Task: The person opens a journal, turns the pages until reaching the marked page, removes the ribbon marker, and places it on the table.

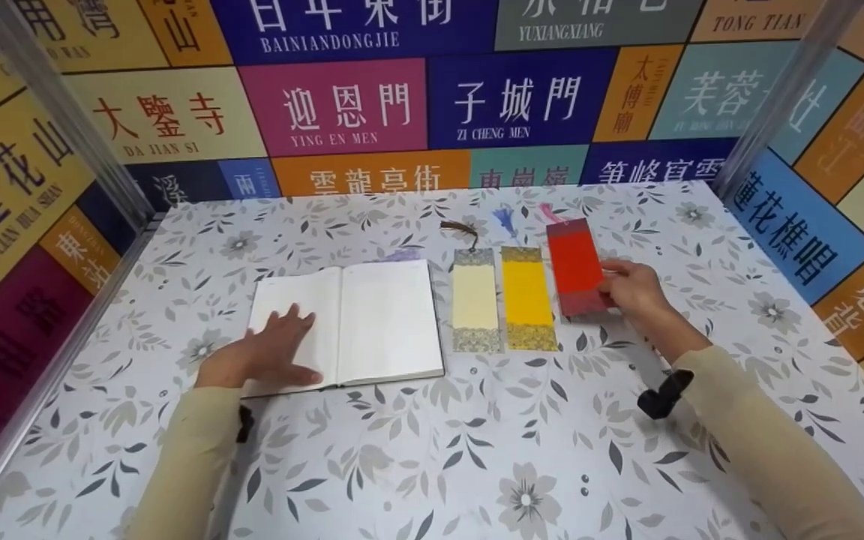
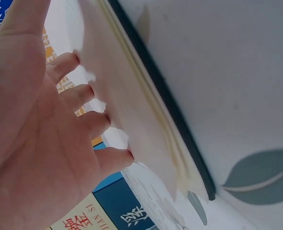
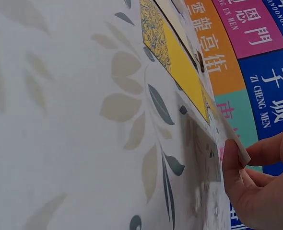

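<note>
One red bookmark (image 1: 574, 259) stands at the right end of a row, its lower right edge pinched by the fingers of the right hand (image 1: 640, 294) and raised off the floral worktop (image 1: 417, 457). A slim gap parts it from the yellow bookmark (image 1: 528, 289); the cream bookmark (image 1: 475, 296) lies beyond, close to the open notebook's (image 1: 387, 322) right edge. Over the left page the left hand (image 1: 271, 349) rests, fingers spread. Worktop stretches broadly toward me on the near side, and lettered panels (image 1: 334, 105) rise behind.
</note>
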Demonstrator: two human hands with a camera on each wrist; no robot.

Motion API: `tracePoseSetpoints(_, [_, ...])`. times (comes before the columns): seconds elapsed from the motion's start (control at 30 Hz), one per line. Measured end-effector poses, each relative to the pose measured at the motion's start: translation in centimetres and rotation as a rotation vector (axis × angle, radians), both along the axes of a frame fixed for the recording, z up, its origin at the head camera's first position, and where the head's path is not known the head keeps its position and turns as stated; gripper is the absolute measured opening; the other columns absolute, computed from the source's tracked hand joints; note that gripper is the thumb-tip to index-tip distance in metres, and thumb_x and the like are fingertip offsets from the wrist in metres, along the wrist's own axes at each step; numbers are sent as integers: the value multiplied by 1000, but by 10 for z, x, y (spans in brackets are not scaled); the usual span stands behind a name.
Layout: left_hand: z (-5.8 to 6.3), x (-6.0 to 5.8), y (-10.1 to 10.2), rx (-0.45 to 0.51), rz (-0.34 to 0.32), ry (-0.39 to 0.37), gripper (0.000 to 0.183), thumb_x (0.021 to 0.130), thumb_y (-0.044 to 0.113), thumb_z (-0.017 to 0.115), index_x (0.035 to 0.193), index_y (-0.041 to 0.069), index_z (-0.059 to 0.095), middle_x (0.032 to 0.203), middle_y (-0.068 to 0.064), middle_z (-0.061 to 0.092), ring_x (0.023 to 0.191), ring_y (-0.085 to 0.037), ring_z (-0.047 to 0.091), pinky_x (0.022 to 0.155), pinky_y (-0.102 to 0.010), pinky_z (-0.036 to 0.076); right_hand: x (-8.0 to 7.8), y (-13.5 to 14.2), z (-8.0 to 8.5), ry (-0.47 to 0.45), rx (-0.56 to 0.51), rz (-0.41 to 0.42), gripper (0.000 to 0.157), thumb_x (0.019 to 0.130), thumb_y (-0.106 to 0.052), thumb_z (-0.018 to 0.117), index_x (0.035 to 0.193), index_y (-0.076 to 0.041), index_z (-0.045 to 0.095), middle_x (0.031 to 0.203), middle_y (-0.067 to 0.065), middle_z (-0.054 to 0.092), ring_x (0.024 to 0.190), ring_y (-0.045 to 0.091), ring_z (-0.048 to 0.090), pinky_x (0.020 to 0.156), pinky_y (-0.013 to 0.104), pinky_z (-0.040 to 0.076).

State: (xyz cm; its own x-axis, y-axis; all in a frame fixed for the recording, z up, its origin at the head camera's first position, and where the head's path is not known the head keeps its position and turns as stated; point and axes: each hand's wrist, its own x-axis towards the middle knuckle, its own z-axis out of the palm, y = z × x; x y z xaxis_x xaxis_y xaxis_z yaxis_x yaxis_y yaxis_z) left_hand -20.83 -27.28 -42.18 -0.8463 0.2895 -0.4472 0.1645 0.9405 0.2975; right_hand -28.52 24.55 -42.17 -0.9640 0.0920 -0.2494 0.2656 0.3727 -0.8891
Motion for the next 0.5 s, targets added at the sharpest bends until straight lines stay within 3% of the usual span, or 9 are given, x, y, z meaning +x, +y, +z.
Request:
tracePoseSetpoints(0.17, [0, 1, 0, -10, -2, 1, 102, 91, 52, 66, 161, 4, 10, 166, -29, -5, 151, -56, -4, 113, -79, 7, 11, 9, -5, -8, 47, 35, 60, 93, 0, 49, 151, 5, 37, 144, 28, 52, 76, 0, 58, 69, 13, 52])
tracePoseSetpoints(0.3, [2, -1, 0, -10, -4, 3, 102, 91, 53, 66, 161, 4, 10, 166, -29, -5, 151, -56, -3, 113, -79, 7, 19, 11, -8, -37, 131, 46, 62, 96, -9, 54, 153, 3, 35, 146, 27, 51, 97, 14, 64, 74, 14, 56])
tracePoseSetpoints(0.4, [3, 0, 1, -12, 0, 1, 102, 91, 54, 65, 161, 5, 10, 166, -29, -5, 151, -55, -4, 113, -79, 7, 24, 10, -8, -53, 247, 65, 68, 97, -19, 61, 155, 2, 32, 145, 26, 50, 114, 28, 61, 85, 23, 58])
tracePoseSetpoints(0.5, [2, 0, 1, -15, 0, 5, 102, 91, 54, 66, 161, 5, 10, 166, -29, -4, 151, -55, -3, 113, -79, 8, 28, 7, -7, -32, 349, 84, 74, 96, -24, 65, 155, 2, 30, 144, 27, 49, 120, 35, 57, 97, 37, 56])
